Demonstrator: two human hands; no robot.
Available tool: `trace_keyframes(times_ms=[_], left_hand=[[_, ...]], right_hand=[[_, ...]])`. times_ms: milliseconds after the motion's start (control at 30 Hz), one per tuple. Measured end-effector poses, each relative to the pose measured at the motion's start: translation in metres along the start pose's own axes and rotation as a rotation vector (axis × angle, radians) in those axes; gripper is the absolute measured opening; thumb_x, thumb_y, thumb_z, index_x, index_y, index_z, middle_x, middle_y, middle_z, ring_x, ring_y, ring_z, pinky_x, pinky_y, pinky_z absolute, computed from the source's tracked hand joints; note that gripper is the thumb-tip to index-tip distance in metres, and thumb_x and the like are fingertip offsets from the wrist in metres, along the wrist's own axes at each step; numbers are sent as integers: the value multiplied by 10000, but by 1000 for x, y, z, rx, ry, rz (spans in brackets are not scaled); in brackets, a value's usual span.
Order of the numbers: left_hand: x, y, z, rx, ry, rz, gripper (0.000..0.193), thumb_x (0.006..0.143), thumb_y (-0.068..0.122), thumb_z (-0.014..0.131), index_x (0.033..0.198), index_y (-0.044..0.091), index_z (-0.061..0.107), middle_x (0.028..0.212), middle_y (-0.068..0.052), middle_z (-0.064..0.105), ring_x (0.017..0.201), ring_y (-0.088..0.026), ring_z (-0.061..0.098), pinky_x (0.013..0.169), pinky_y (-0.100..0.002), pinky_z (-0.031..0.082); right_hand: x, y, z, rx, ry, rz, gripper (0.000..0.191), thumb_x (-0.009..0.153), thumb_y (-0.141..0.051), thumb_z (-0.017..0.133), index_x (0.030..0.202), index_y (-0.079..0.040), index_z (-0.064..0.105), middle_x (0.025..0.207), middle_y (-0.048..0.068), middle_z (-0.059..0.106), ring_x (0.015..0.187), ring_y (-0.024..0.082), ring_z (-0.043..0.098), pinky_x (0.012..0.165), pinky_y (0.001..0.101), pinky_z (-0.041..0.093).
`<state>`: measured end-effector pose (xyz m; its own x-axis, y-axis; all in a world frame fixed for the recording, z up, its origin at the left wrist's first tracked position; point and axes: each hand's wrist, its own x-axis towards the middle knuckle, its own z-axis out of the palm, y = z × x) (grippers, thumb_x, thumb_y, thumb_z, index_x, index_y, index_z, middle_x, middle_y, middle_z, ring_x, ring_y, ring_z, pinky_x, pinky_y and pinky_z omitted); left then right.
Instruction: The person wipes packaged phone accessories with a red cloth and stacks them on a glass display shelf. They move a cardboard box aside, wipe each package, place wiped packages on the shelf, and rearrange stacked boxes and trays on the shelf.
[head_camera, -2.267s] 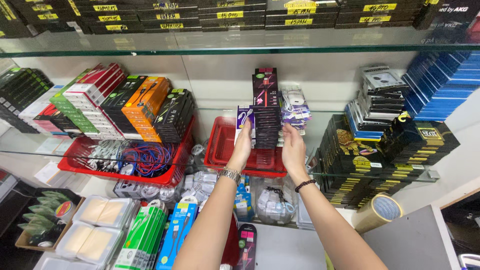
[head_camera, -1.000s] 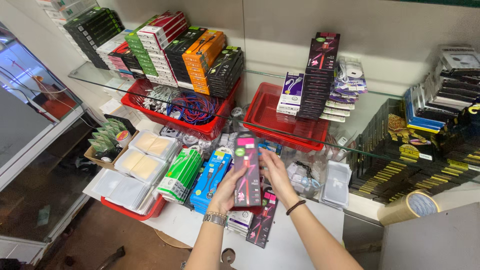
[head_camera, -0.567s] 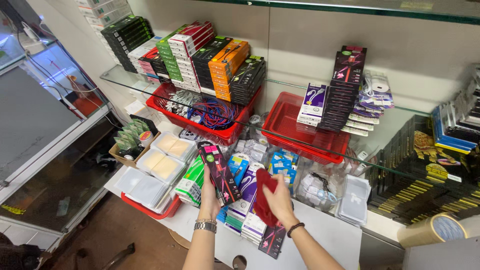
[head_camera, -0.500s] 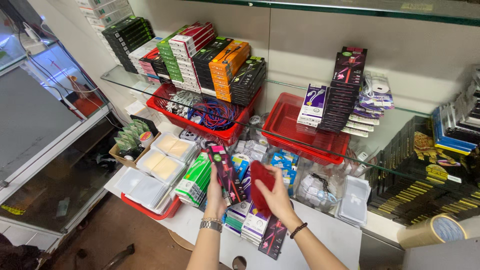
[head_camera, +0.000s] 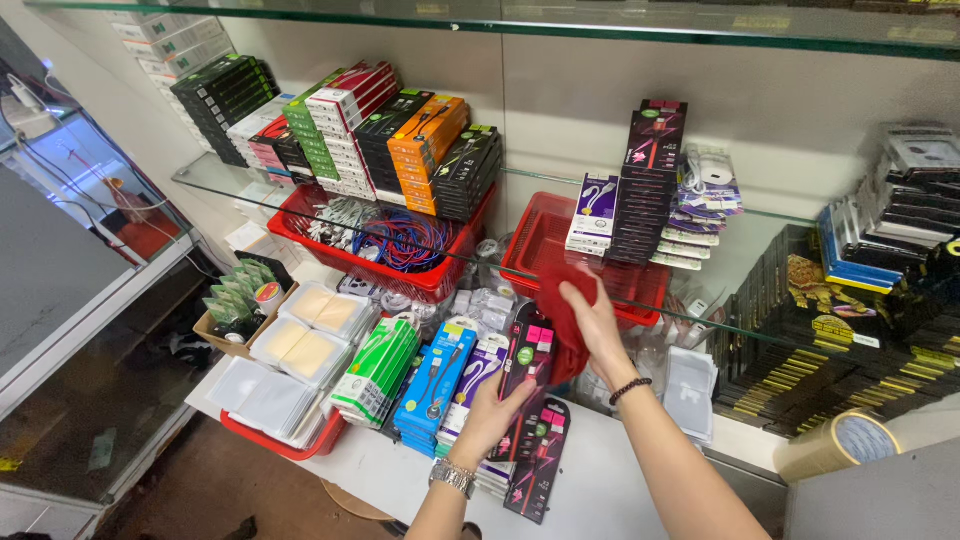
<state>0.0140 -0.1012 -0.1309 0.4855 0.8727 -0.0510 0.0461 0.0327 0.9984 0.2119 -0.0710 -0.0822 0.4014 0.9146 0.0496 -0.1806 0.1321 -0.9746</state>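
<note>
My left hand (head_camera: 493, 412) grips a black and pink cable pack (head_camera: 527, 362), held upright over the white worktop (head_camera: 600, 490); my right hand (head_camera: 597, 322), just above and to the right of it, is closed around a red cloth (head_camera: 563, 318) that hangs down beside the pack; a second black and pink pack (head_camera: 540, 465) lies flat on the worktop just below my left hand. Beyond my right hand, a red basket (head_camera: 545, 235) sits on the glass shelf (head_camera: 730, 270); it looks nearly bare. To the left of that, a second red basket (head_camera: 330, 245) holds coiled blue cables (head_camera: 405, 243) and white ones. Left of my left hand stand a row of blue packs (head_camera: 435, 380) and a row of green packs (head_camera: 378, 365); further left, a red tray (head_camera: 285, 440) carries clear plastic cases. Behind my right hand, one tall stack of black boxes (head_camera: 650, 180) stands on the shelf; far right of it, one roll of tape (head_camera: 835, 445) rests on the worktop edge.
</note>
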Motion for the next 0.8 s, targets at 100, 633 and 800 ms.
trace_keyframes(times_ms=[100,633,800], left_hand=[[2,11,-11,427,107,281,289,936,251,705,1086,4,712,1003,-114,724,925,-276,693,842,-373,532],[33,16,-14,65,686,178,314,1084,302,564,1122,4,652,1075,-172,700,990,-318,638,870,-409,511],[36,18,-24,-994,482,-22,256,993,286,514,1219,180,569,1123,-75,707,1028,-254,689,883,-431,570]], right_hand=[[-9,12,-5,-95,-210,104,600,938,-228,709,1475,-109,468,1418,8,540,1280,143,506,1036,340,442],[-78,47,40,-100,-144,122,491,909,-213,691,1374,-106,576,1214,48,728,1062,123,661,928,293,533],[-78,41,34,-112,-235,196,492,907,-193,702,1374,-96,580,1228,47,726,1084,131,668,945,294,534]])
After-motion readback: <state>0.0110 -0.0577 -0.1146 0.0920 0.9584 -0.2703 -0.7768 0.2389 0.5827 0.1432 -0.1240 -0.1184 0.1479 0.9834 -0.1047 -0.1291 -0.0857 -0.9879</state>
